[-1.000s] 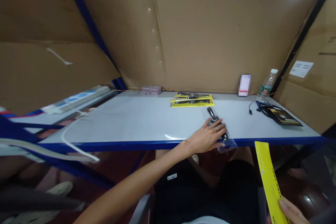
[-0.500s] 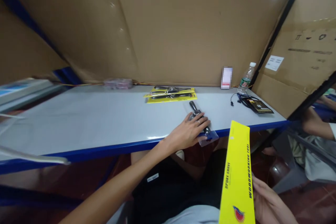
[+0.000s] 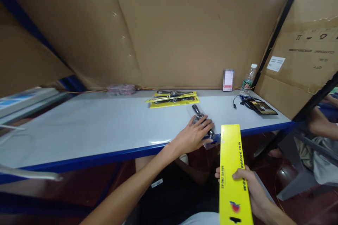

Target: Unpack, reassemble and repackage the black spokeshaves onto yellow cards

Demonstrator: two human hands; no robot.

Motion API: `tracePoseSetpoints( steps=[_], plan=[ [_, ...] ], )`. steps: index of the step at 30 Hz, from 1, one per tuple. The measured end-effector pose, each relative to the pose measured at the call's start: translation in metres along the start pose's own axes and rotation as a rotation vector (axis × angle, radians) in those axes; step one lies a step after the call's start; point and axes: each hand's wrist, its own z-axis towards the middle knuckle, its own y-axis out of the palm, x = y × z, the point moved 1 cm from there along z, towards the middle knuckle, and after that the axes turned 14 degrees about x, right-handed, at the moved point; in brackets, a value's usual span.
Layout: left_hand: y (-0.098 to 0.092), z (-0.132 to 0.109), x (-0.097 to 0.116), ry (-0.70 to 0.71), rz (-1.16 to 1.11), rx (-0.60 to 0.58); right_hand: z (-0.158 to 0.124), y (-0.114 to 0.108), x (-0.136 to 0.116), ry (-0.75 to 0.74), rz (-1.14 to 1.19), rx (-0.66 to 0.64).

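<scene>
At the table's front edge, my left hand [image 3: 196,132] lies over a dark metal spokeshave [image 3: 195,109] in a clear plastic package, its fingers curled across the tool's middle. One end of the clear package [image 3: 212,143] sticks out past the blue edge. My right hand [image 3: 250,186] holds a long yellow backing card [image 3: 229,154] in front of my body, thumb on its printed face and fingertips behind. The card reads "SPOKE SHAVE" and "WOODWORKING TOOL". Farther back lie several packaged spokeshaves [image 3: 173,99] on yellow cards, overlapping one another.
A pink plastic-wrapped bundle [image 3: 121,89] sits along the back. On the right stand a phone [image 3: 228,80] and a water bottle [image 3: 248,81], beside a cable and a black packet [image 3: 264,107]. Cardboard walls [image 3: 185,35] enclose the grey table [image 3: 105,123]. Another person's arm [image 3: 320,123] shows at far right.
The yellow card has shifted left and turned more upright, and my right thumb now presses its front. My left hand stays on the spokeshave. The view has shifted slightly.
</scene>
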Motion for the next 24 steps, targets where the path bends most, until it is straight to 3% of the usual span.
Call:
tracePoseSetpoints(
  steps=[4, 9, 12, 14, 17, 19, 24],
  plan=[
    [0.0, 0.0, 0.002, -0.032, -0.005, -0.04, -0.013, -0.019, -0.004, 0.071, 0.001, -0.148],
    [-0.007, 0.002, 0.002, -0.059, -0.053, -0.174, -0.022, -0.043, 0.003, 0.253, -0.158, -0.2],
    [-0.02, 0.0, -0.006, -0.064, -0.154, -0.226, -0.025, -0.047, 0.005, 0.24, -0.192, -0.234],
    [-0.029, -0.002, -0.014, -0.084, -0.278, -0.197, -0.026, -0.047, 0.006, 0.219, -0.196, -0.226],
    [-0.036, 0.003, -0.028, -0.221, -0.399, -0.017, -0.025, -0.046, 0.009, 0.231, -0.195, -0.2],
    [-0.029, 0.011, -0.034, -0.335, -0.321, 0.026, -0.023, -0.046, 0.011, 0.245, -0.179, -0.19],
    [0.003, 0.039, -0.044, -0.476, -0.082, -0.065, -0.02, -0.043, 0.018, 0.262, -0.163, -0.186]
  ],
)
